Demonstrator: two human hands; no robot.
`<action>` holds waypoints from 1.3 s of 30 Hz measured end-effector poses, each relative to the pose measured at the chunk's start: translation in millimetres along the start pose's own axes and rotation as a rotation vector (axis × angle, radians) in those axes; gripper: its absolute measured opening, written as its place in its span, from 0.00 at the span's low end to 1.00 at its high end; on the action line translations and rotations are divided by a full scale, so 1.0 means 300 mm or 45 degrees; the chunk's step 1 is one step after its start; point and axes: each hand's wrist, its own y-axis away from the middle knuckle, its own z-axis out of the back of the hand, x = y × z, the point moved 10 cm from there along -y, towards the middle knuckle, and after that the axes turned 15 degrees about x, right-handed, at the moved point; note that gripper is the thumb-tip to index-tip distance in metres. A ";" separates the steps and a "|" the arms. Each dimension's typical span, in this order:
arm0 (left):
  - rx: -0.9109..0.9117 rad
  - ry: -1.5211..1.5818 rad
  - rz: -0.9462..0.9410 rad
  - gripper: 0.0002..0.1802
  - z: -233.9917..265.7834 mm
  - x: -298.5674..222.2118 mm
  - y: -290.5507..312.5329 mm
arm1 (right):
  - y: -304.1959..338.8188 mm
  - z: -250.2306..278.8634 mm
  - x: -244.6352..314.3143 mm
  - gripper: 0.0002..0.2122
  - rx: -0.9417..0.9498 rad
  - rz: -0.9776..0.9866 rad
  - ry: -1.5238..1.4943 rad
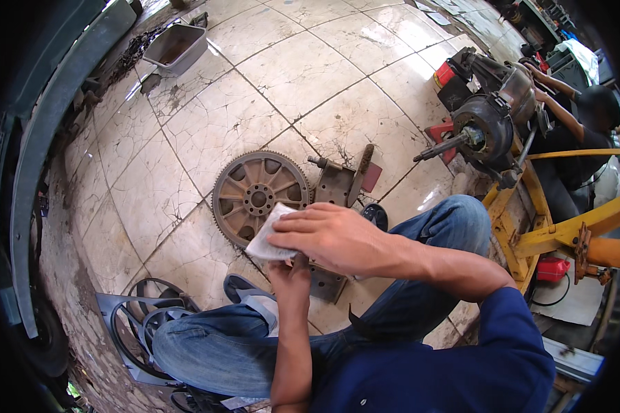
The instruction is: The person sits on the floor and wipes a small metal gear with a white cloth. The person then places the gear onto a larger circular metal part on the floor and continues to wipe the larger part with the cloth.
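Looking across the cracked tile floor (337, 58), with the seated person's straight-ahead as twelve, I see a yellow steel stand (565, 230) at three, stout, I'd guess, for heavy loads. At two, a greasy axle housing (486, 124) sits raised, probably for easier reach; a co-worker (582, 141) has both arms to its far side. At eight lies a radiator fan (148, 323), just beside the knee. At eleven, a toothed flywheel (257, 188) lies flat, presumably steadiest that way. A grey tray (196, 58) stands farther out at eleven. At one, beside the flywheel, rests a drilled steel block (332, 180), a brush-like strip (362, 175) along its edge, likely for handiness.

The right hand (337, 237) closes over a whitish folded sheet (267, 239), cloth or paper, above the flywheel's near edge, fingers laid along it, seemingly to spread pressure. From below, the left hand (287, 275) narrows beneath, perhaps backing it; what it grips, I cannot tell.
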 end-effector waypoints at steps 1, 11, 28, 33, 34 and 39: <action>0.002 0.061 0.000 0.32 0.000 0.006 0.008 | 0.002 0.008 0.007 0.22 -0.003 0.021 -0.003; -0.002 0.142 0.028 0.31 0.016 0.023 -0.002 | 0.006 0.030 0.016 0.21 -0.060 0.093 -0.071; 0.058 0.014 0.111 0.35 -0.008 0.023 -0.010 | 0.002 -0.003 -0.046 0.21 0.106 -0.097 0.001; 0.095 -0.035 -0.040 0.31 0.004 0.016 0.002 | 0.008 0.029 0.023 0.21 -0.004 0.064 -0.068; 0.052 0.095 -0.049 0.30 0.009 0.029 0.011 | 0.007 0.037 0.011 0.21 -0.018 0.069 -0.070; 0.040 -0.047 0.065 0.32 -0.002 0.013 -0.001 | 0.011 0.034 0.044 0.20 -0.092 0.168 -0.025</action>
